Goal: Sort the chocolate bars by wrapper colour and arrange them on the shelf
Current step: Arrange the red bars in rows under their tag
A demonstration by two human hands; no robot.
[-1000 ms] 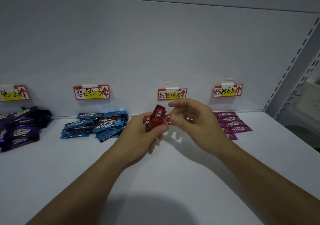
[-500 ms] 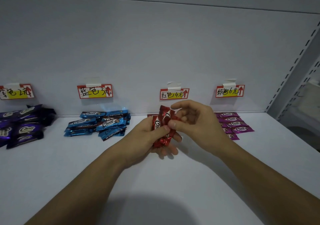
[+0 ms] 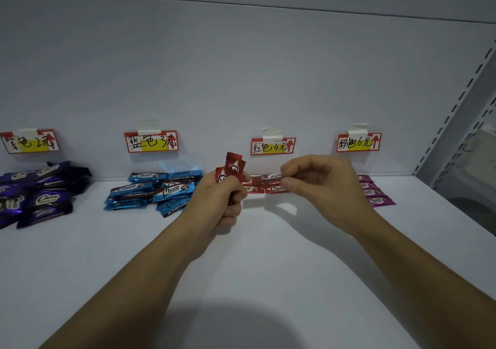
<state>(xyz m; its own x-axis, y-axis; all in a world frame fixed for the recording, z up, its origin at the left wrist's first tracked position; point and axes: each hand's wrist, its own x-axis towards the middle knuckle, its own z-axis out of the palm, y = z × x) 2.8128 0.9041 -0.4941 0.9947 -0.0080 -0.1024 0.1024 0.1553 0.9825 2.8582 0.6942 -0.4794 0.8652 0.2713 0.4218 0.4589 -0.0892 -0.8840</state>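
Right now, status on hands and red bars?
Left hand grips bunch of red bars. Right hand pinches one red bar at shelved red row. Nothing in the way.

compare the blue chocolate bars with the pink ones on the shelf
The blue chocolate bars lie in a loose heap at mixed angles; the pink chocolate bars lie in a tidy row. The blue bars are the second group from the left; the pink bars are the rightmost group, partly behind the right hand. Both show the Choco logo and rest on the white shelf.
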